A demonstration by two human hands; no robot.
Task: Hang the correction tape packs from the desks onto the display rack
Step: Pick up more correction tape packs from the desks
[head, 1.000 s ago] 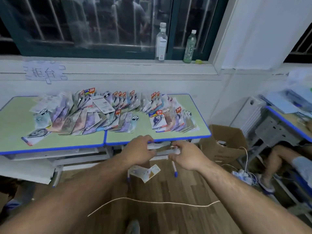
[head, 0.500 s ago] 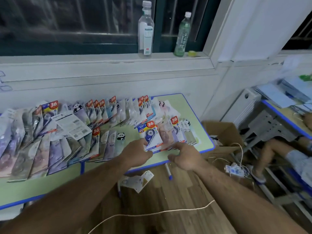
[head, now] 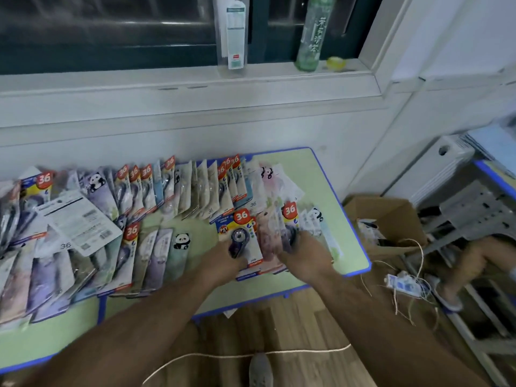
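Note:
Several correction tape packs lie overlapped in rows on two green desks with blue edges. My left hand grips the lower part of a front pack with a red "36" badge. My right hand curls over the neighbouring packs just to the right. Both hands sit on the same small pile near the right desk's front edge. No display rack is in view.
Two bottles stand on the window sill behind the desks. An open cardboard box sits on the floor to the right, with a power strip and string nearby. Another person's leg shows at the far right.
The view has closed in on the right desk. Both hands rose from below the desk's front edge onto the pile of packs and took hold of them.

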